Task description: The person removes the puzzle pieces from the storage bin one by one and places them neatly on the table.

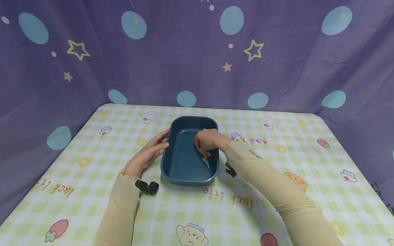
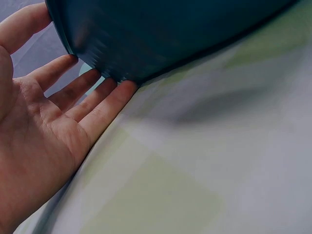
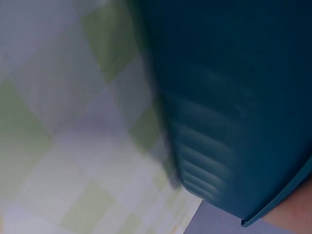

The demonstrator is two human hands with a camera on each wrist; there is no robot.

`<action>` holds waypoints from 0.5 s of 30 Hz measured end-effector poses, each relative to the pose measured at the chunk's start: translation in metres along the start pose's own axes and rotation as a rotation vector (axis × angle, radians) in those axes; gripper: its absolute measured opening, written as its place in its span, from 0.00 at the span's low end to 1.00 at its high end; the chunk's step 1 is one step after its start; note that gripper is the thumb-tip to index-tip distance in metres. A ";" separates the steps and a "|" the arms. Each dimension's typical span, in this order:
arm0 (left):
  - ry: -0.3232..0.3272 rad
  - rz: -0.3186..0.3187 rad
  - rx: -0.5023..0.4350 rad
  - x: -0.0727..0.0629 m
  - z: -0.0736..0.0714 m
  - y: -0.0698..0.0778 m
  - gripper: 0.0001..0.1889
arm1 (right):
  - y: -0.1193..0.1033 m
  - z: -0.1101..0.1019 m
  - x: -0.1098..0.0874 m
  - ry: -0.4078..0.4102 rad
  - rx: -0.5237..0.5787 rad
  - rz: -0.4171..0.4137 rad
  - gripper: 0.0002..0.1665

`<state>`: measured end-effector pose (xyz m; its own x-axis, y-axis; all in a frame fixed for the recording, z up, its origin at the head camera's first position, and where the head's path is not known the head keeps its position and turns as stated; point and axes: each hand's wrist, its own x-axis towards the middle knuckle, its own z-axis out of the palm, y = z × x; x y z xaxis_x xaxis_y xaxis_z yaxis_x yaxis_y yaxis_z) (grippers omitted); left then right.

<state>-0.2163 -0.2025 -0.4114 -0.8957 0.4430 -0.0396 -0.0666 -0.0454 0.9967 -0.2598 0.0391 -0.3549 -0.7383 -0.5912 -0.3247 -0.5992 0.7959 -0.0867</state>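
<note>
A dark teal rectangular plastic bin (image 1: pixel 187 160) stands on the table in the head view. My left hand (image 1: pixel 149 153) touches its left side, fingers fairly straight. In the left wrist view, the left hand's fingertips (image 2: pixel 127 87) rest against the bin's outer wall (image 2: pixel 146 39). My right hand (image 1: pixel 207 139) reaches over the bin's right rim and pinches a small, shiny multicoloured piece (image 1: pixel 205 159) inside it; its exact kind is unclear. The right wrist view shows the bin's ribbed outer wall (image 3: pixel 209 122) and only a sliver of the right hand (image 3: pixel 292 209).
More small multicoloured pieces (image 1: pixel 258 140) lie on the table right of the bin, partly behind the right forearm. A green-and-white checked cloth (image 1: pixel 92 205) with cartoon prints covers the table. A purple curtain (image 1: pixel 184 68) hangs behind it.
</note>
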 end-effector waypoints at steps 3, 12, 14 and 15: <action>-0.003 -0.001 -0.001 0.000 0.000 0.001 0.32 | 0.001 -0.001 -0.001 0.014 0.037 -0.024 0.09; 0.002 -0.004 -0.014 0.001 0.000 0.001 0.32 | 0.010 -0.006 -0.014 0.110 0.305 -0.157 0.05; 0.004 -0.006 -0.015 0.001 0.001 0.001 0.32 | 0.012 -0.007 -0.019 0.134 0.355 -0.175 0.05; 0.004 -0.006 -0.017 0.001 0.001 0.001 0.32 | 0.014 -0.007 -0.022 0.147 0.374 -0.185 0.05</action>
<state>-0.2170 -0.2017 -0.4108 -0.8970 0.4396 -0.0461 -0.0793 -0.0575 0.9952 -0.2542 0.0617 -0.3425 -0.6819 -0.7187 -0.1362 -0.5919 0.6515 -0.4746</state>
